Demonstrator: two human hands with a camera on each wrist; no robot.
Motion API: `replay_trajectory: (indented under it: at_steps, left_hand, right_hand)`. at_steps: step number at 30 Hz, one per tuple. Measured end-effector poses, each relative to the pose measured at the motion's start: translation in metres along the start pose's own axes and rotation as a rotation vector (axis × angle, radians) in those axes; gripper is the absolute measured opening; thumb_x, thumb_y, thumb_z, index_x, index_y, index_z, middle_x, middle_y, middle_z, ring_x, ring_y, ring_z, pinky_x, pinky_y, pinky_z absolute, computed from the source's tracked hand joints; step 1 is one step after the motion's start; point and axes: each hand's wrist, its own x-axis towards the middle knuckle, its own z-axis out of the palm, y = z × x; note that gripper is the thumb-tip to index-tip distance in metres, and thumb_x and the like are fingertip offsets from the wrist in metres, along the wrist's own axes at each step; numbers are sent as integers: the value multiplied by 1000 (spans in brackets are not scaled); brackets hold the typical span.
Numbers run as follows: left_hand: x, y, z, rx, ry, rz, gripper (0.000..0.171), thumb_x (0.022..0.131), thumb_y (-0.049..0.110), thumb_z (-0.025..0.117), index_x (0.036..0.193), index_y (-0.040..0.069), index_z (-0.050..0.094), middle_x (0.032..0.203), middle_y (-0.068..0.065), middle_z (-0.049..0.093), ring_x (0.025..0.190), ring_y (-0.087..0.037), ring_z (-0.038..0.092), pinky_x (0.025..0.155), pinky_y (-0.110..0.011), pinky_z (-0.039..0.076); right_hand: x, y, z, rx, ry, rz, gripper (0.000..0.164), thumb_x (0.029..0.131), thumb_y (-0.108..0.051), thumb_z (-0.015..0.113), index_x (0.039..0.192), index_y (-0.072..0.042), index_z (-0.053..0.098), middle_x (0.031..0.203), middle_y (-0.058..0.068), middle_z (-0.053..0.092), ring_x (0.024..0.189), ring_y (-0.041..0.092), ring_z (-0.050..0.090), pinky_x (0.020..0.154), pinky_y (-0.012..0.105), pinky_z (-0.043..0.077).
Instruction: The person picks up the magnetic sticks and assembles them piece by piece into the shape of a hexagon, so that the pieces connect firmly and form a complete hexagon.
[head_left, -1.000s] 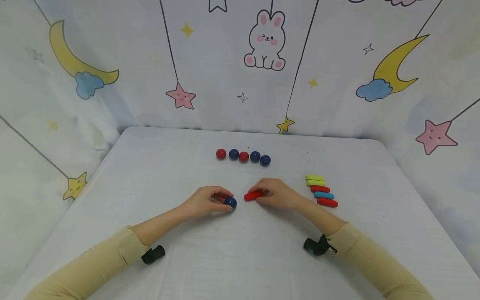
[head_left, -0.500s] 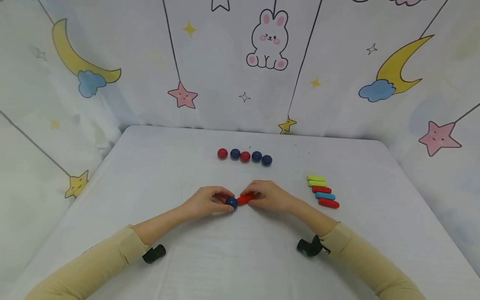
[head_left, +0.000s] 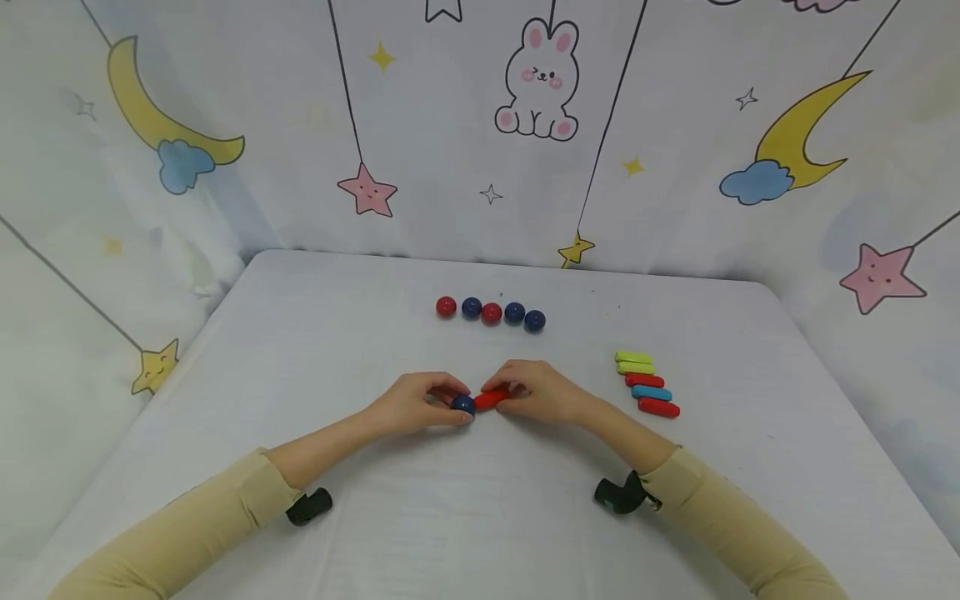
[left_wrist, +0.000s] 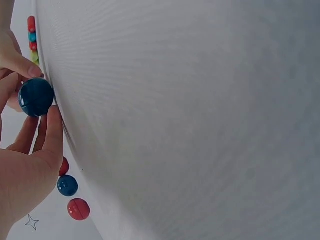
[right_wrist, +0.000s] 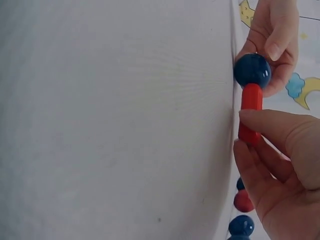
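Between the thumb and fingers of my left hand [head_left: 415,403] is a dark blue ball [head_left: 463,404], low over the white table. My right hand [head_left: 542,392] pinches a short red rod [head_left: 491,399] near its outer end. The rod's other end meets the ball's right side, as the right wrist view shows with the blue ball [right_wrist: 252,71] capping the red rod [right_wrist: 251,107]. In the left wrist view the ball [left_wrist: 36,97] hides the rod.
Behind the hands lies a row of red and blue balls [head_left: 492,313]. Several rods, two lime yellow [head_left: 635,367], one blue [head_left: 651,392] and two red [head_left: 659,407], lie side by side to the right. A patterned cloth [head_left: 420,125] hangs behind the white table [head_left: 337,308].
My right hand has moved left with the red rod, closing the gap to the blue ball. The left hand stays nearly in place. Little differs over the last half second.
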Motion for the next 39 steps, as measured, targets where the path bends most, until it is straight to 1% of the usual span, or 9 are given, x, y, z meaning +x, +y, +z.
replay_trajectory:
  at_steps: [5,8,11,16,19,22,26,30,39]
  left_hand:
    - [1,-1,1,24,18,1,31,84,24,78,111,12,69,93,4,67,88,-13,62,79,-25,52]
    - [1,-2,1,37,26,-2,31,83,25,79,110,13,70,92,5,67,88,-13,62,79,-26,52]
    - [2,-2,2,49,29,-2,31,83,26,79,110,15,70,93,6,67,89,-13,62,80,-27,51]
    - [2,-1,2,39,23,-12,30,83,24,79,110,14,70,96,5,66,90,-13,62,80,-26,52]
    - [2,-1,2,36,18,-13,30,84,23,79,110,13,69,97,4,66,91,-13,61,80,-26,51]
    - [1,-1,2,45,18,-14,31,83,25,79,111,14,69,97,5,66,91,-13,61,81,-27,51]
    - [1,-1,3,56,20,-13,33,83,28,79,111,15,69,97,6,65,91,-12,61,82,-28,50]
    - [1,-1,3,39,14,-15,32,83,27,79,112,15,69,97,5,65,91,-13,61,82,-29,51]
    - [1,0,2,60,16,-20,32,83,27,79,111,15,69,97,5,65,92,-13,61,83,-30,50]
  right_hand:
    - [0,5,-2,29,7,-12,29,89,-11,71,118,-12,68,106,-4,65,97,12,59,85,24,51]
    - [0,9,-6,58,58,11,26,91,-12,69,118,-13,69,106,-4,66,98,12,59,86,26,52]
    - [0,14,-14,89,190,88,23,94,-13,66,117,-13,69,108,-1,67,98,14,59,87,31,52]
    - [3,30,-26,200,462,306,30,95,-15,64,124,-9,61,123,7,58,107,22,57,92,39,50]
    - [7,42,-32,279,533,421,42,95,-19,64,134,-8,53,135,12,49,117,26,52,95,42,47]
    - [13,50,-36,304,522,497,53,94,-21,66,141,-9,46,143,13,43,124,29,48,97,45,45]
    - [19,54,-40,250,461,521,57,93,-23,66,144,-10,44,146,13,43,127,31,46,99,46,43]
    - [22,54,-40,193,426,506,50,93,-23,66,139,-10,50,139,14,50,123,32,49,99,46,43]
    - [9,49,-29,191,308,431,42,91,-22,69,132,-13,59,128,11,58,116,30,53,99,45,44]
